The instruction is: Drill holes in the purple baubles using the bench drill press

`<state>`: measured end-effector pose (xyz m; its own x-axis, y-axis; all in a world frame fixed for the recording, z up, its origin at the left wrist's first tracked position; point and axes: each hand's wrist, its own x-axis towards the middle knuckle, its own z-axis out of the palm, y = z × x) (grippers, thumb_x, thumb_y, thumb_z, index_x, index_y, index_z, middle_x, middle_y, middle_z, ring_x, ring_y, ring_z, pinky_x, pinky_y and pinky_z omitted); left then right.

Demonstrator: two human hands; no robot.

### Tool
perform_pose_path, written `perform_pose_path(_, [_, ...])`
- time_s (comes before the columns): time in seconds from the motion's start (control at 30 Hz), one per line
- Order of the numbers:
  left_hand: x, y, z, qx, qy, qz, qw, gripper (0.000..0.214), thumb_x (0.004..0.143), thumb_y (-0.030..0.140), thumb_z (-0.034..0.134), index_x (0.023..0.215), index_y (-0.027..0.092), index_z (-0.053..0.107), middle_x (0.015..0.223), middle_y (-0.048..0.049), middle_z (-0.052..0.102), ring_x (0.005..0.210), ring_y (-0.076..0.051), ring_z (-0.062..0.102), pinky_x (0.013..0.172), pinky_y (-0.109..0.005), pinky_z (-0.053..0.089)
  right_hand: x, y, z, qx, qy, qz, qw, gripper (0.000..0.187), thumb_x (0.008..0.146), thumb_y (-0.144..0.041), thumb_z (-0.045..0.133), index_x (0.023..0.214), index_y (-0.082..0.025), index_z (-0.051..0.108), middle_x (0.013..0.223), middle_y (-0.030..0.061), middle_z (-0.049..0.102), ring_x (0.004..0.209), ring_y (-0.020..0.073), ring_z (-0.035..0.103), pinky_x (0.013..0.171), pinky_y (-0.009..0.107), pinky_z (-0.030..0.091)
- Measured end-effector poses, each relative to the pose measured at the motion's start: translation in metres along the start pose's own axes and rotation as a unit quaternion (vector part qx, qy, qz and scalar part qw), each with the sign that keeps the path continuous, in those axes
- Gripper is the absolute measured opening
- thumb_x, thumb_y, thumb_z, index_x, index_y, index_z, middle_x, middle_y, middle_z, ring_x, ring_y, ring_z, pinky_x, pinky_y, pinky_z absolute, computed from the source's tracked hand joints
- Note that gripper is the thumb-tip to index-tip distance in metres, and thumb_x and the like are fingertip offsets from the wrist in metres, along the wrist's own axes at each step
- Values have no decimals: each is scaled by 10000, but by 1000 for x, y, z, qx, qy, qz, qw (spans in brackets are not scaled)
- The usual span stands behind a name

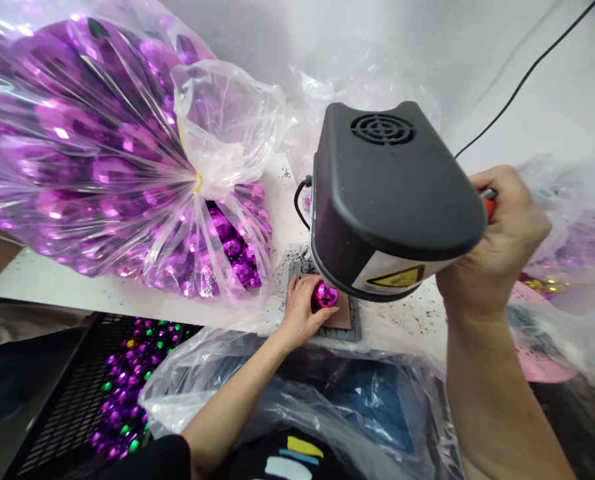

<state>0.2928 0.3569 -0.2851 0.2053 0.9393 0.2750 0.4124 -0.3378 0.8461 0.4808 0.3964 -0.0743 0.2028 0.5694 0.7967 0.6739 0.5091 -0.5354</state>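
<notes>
My left hand is closed on a small shiny magenta ball and holds it on a brown pad in a grey frame, right under a black machine head with a vent and a yellow warning label. My right hand is wrapped round a red-tipped handle at the machine's right side.
A big clear bag of purple shiny balls lies at the left on the white table. A black crate below holds purple and green balls. Crumpled clear plastic lies in front. A black cable runs back right. More bagged items sit at the right.
</notes>
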Motion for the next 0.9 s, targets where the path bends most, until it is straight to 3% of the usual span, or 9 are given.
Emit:
perform_pose_path(0.13, [-1, 0, -3, -1, -7, 5, 1000, 523, 823, 321, 783, 1303, 219, 603, 1258, -105, 694, 1248, -310, 599, 1260, -619, 143, -3, -4, -8, -19, -21, 2, 1000, 142, 906, -255, 614, 798, -164, 593, 655, -83, 494, 595, -7, 403, 574, 150, 309])
perform_pose_path(0.33, [-3, -1, -2, -25, -15, 1, 1000, 440, 837, 330, 768, 1252, 239, 655, 1273, -109, 692, 1260, -321, 592, 1193, -572, 334, -35, -14, -30, -89, -6, -35, 995, 127, 884, -262, 670, 813, -180, 604, 645, -78, 510, 541, -10, 384, 515, 138, 305])
perform_pose_path(0.47, [-4, 0, -2, -56, -21, -6, 998, 455, 833, 311, 767, 1266, 240, 648, 1284, -118, 684, 1267, -324, 589, 1167, -555, 383, -61, -16, -43, -122, -23, -52, 991, 86, 868, -271, 676, 871, -194, 639, 735, -40, 623, 567, 25, 467, 542, 180, 393])
perform_pose_path(0.73, [-3, 7, -5, -83, -13, -14, 996, 489, 824, 322, 777, 1281, 250, 619, 1300, -111, 667, 1276, -315, 581, 1201, -567, 347, -97, -11, -40, -57, -19, -7, 998, 37, 847, -185, 628, 867, -204, 652, 663, -16, 574, 602, 96, 559, 535, 246, 436])
perform_pose_path(0.9, [-2, 13, -8, -76, -20, -19, 997, 490, 818, 331, 783, 1270, 237, 622, 1271, -112, 675, 1284, -314, 569, 1229, -572, 302, -118, 4, -41, -58, -50, -49, 996, 142, 831, -143, 621, 948, -217, 650, 721, -14, 596, 636, 85, 547, 524, 215, 416])
